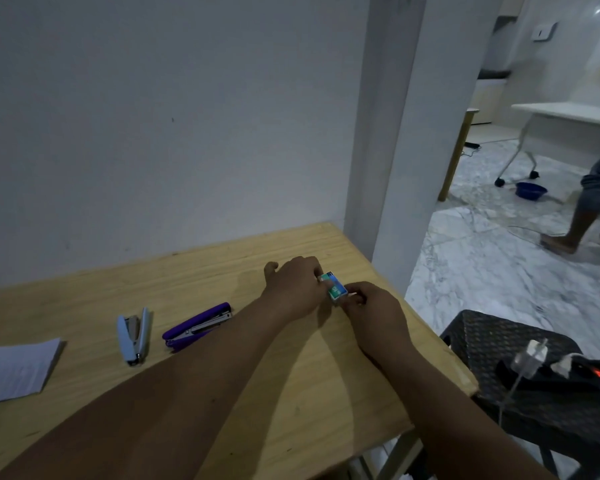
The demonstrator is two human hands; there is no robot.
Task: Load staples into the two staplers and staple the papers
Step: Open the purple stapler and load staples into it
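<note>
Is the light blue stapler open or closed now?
Open. The light blue stapler lies on the table, its two arms spread in a V.

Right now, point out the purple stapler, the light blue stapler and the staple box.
purple stapler (197,326): head view, on the middle of its body.
light blue stapler (133,336): head view, on its opened middle.
staple box (335,290): head view, on its green top face between both hands.
</note>
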